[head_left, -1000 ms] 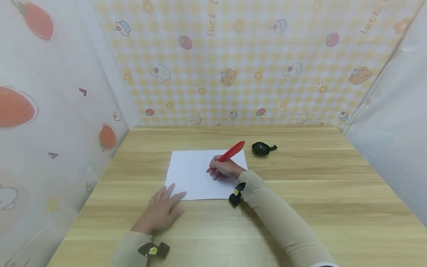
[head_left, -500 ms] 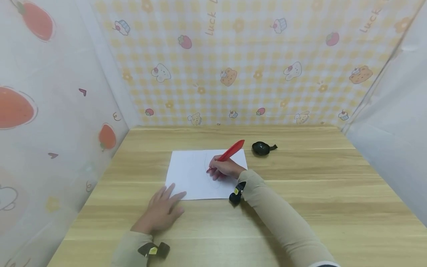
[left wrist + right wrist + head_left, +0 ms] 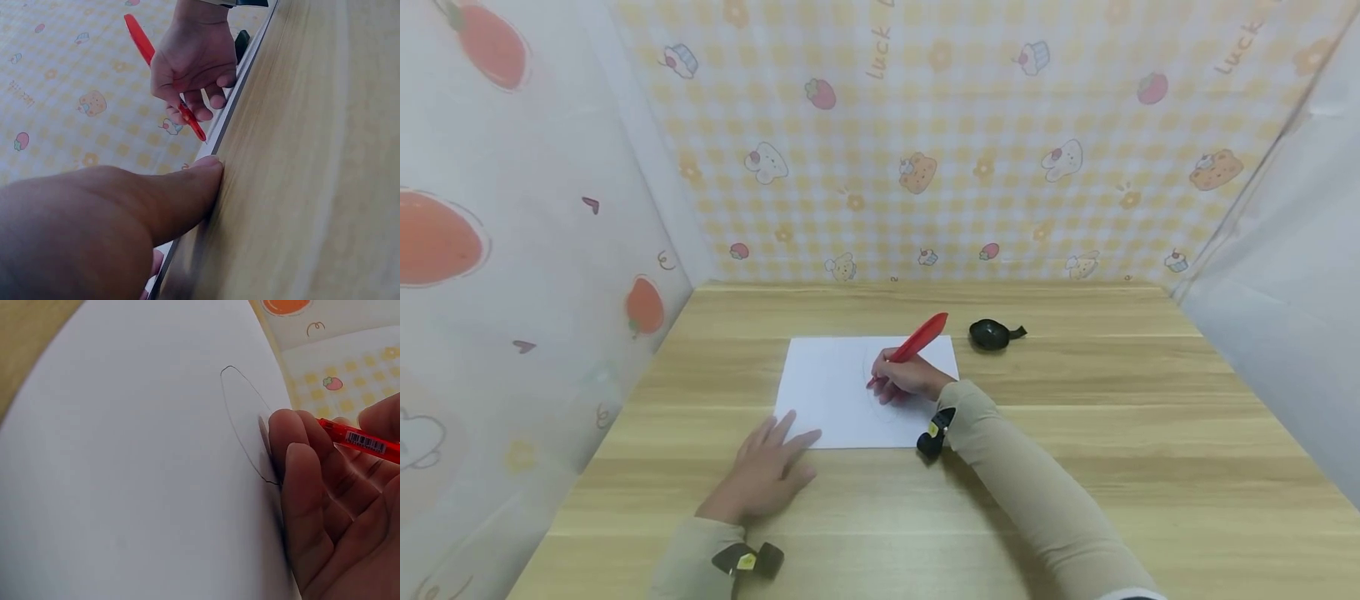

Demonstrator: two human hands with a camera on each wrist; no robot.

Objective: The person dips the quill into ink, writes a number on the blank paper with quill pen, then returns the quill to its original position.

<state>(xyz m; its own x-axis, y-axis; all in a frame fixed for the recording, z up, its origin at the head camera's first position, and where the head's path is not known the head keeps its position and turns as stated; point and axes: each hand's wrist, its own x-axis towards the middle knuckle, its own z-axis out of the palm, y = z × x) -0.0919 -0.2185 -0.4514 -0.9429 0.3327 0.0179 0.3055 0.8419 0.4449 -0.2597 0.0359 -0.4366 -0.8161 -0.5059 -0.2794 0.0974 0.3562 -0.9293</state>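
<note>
A white sheet of paper (image 3: 823, 383) lies flat on the wooden table. My right hand (image 3: 912, 377) rests on its right half, pinching a red pen (image 3: 922, 337) with a broad, feather-like upper end. The pen slants up to the right, its tip down at the paper. In the right wrist view a thin dark curved line (image 3: 228, 412) forms a long rounded outline, partly hidden behind the fingers. My left hand (image 3: 763, 479) lies with fingers spread at the sheet's near left corner, fingertips on the paper; its thumb (image 3: 187, 194) shows large in the left wrist view.
Beyond the sheet's far right corner sits a small black rounded object (image 3: 990, 335) with a short tail. Behind the table (image 3: 1075, 367) hangs a yellow checked cloth (image 3: 955, 125), with pale sheets at both sides. Each wrist wears a dark strapped camera.
The head view has shifted slightly. The pen's upper end has tipped a little to the left, while both hands stay almost in place.
</note>
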